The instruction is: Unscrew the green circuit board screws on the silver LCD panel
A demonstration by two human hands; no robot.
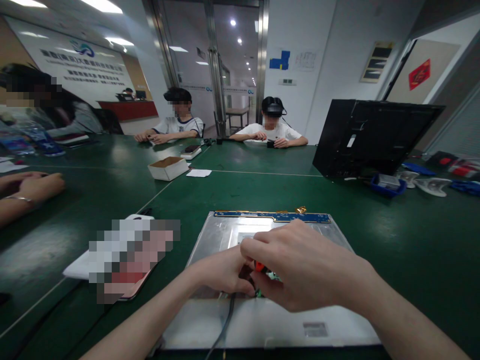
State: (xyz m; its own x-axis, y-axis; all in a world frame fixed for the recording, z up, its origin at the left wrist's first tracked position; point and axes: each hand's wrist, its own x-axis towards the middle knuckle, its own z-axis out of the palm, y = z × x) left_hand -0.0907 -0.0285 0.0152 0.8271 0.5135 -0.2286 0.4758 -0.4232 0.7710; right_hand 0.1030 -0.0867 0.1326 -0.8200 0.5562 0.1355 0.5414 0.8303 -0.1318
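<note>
A flat silver metal panel [213, 235], which looks like the back of a display, lies on the table before me. Along its far edge runs a narrow blue circuit board [247, 215]. My right hand [296, 265] is closed over the panel's middle, its fingers round a small orange-red piece [258, 266], most of which is hidden. My left hand [227, 270] reaches in from the left with curled fingers beside the right one; whatever it grips is covered. Bits of a green circuit board [273, 275] show beneath the fingers. A dark cable [227, 325] runs from there toward me.
Phones [138, 287] lie left of the panel. Farther off are a small open box [168, 169] and white paper [199, 173]. A large black monitor-like casing [375, 135] stands at right, beside a blue tray [388, 185]. Several people sit around the green table [255, 187].
</note>
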